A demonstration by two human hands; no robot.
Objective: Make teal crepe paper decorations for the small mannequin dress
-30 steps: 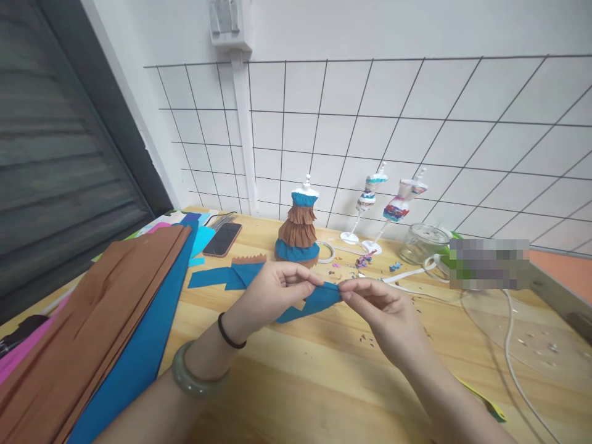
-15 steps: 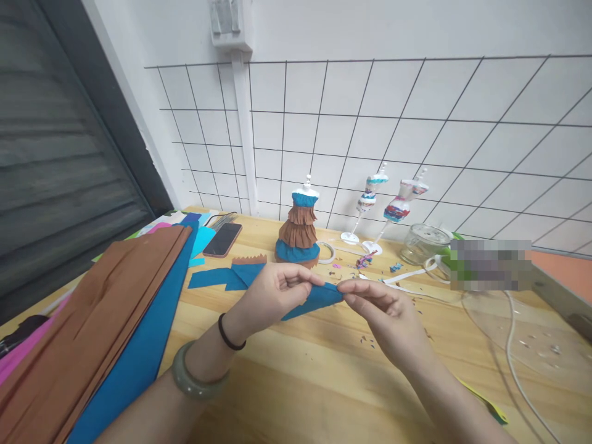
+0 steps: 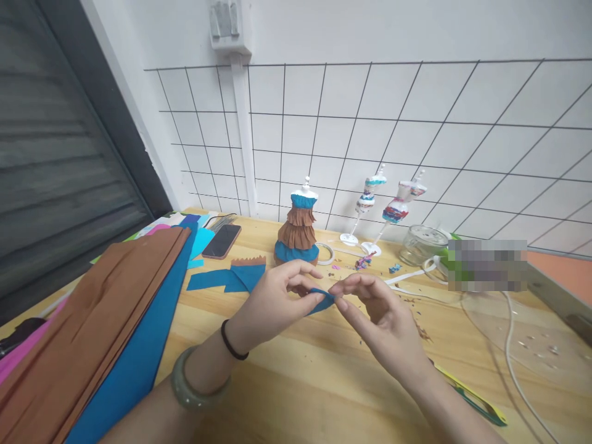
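Note:
Between my two hands is a small piece of blue crepe paper [image 3: 322,301], pinched at both ends above the wooden table. My left hand [image 3: 283,297] grips its left part between thumb and fingers, and most of that part is hidden behind the hand. On the other side, my right hand [image 3: 379,308] pinches the right tip. Behind the hands stands a mini dress form [image 3: 298,225] dressed in blue and brown ruffled layers. Flat blue paper strips [image 3: 210,280] lie to the left of my left hand, one with a brown zigzag edge.
Large folded brown paper [image 3: 106,308] and blue sheets cover the left side. A phone [image 3: 222,241], a tape roll [image 3: 326,253], two painted dress forms [image 3: 396,211] and a glass jar [image 3: 423,243] stand or lie behind. A yellow-green cutter [image 3: 481,398] lies at right.
The blue crepe paper has turned and folded in my fingers, so less of it shows now. My right hand has shifted slightly left, and more of the cutter is visible.

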